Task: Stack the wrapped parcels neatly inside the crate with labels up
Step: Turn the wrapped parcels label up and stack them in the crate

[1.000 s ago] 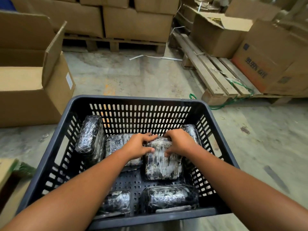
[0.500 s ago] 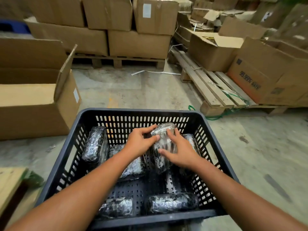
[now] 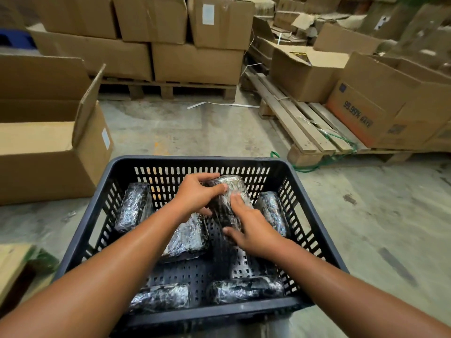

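Observation:
A dark slotted plastic crate (image 3: 80, 236) stands on the floor in front of me. Several parcels wrapped in shiny clear film over dark contents lie in it. Both hands hold one wrapped parcel (image 3: 225, 202), tilted up on end near the crate's far wall. My left hand (image 3: 199, 193) grips its upper left side. My right hand (image 3: 249, 228) holds its lower right side. Other parcels lie at the far left (image 3: 133, 207), under my left wrist (image 3: 189, 236), at the right wall (image 3: 273, 212), and two along the near wall (image 3: 162, 297) (image 3: 246, 290). No labels are visible.
An open cardboard box (image 3: 48, 154) stands left of the crate. Stacked cartons on a wooden pallet (image 3: 170, 89) fill the back. A second pallet (image 3: 307, 132) with cartons and green cord runs along the right. The concrete floor (image 3: 366, 215) lies right of the crate.
The parcel lay flat on the crate floor under both hands a second ago. Both hands have lifted it and tipped it upright toward the far wall. The view has pulled back slightly.

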The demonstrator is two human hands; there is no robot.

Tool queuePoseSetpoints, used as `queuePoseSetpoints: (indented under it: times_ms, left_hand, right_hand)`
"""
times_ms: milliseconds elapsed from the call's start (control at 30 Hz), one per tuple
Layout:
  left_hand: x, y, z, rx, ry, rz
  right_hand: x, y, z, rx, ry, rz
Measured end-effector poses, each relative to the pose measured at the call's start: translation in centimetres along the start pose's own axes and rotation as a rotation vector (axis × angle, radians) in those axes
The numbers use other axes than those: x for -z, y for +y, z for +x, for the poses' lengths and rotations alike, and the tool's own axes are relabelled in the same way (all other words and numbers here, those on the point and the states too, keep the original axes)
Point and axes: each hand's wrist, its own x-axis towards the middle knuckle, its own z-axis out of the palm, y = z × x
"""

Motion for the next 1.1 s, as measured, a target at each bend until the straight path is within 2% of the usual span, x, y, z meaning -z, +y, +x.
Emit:
queuePoseSetpoints:
  times_ms: [133,233,333,400,500,567,667,733,833,933,1033,1100]
  left_hand:
    - [-0.4,1.2,-0.2,-0.062,-0.073,0.029]
    - [-0.9,1.2,-0.2,-0.138,-0.100,-0.003]
    - [-1.2,0.6,-0.3,-0.203,-0.065,0.057]
    - [-1.0,0.2,-0.4,-0.121,-0.071,0.037]
    - [-0.3,-0.3,-0.9,0.037,-0.234,-0.220]
    - [0.2,-1.0,-0.8,0.098,-0.278,-0.356]
    - [1.0,-1.9,-0.5,0.099,-0.228,-0.351]
    - [1.3,-2.5,-0.4,0.070,-0.188,-0.326]
    - [1.2,-3.1,-0.4,0.022,-0.123,-0.303]
    - [1.0,-3.2,-0.4,0.024,-0.059,-0.314]
    - [1.2,-3.2,-0.4,0.027,-0.056,-0.202]
    - [1.4,-3.2,-0.7,0.010,-0.111,-0.018]
  right_hand:
    - [2.0,1.2,-0.6,-0.001,0.038,0.280]
    - [3.7,1.7,-1.0,-0.027,0.131,0.550]
    - [5.0,1.7,-1.1,-0.043,0.147,0.776]
    - [5.6,1.6,-1.1,-0.029,0.134,0.887]
    - [6.1,1.3,-0.9,0.039,0.070,1.089]
    - [6.3,1.3,-0.7,0.083,0.002,1.195]
    - [7.1,1.5,-0.1,0.087,-0.044,1.177]
    - [7.5,1.2,0.4,0.058,-0.041,1.072]
    - [7.0,0.4,0.9,0.065,0.057,0.795]
    - [6.7,1.0,1.3,0.084,0.143,0.670]
    - [6.7,1.8,1.6,0.072,0.077,0.658]
    - [6.6,1.8,1.5,0.043,-0.008,0.522]
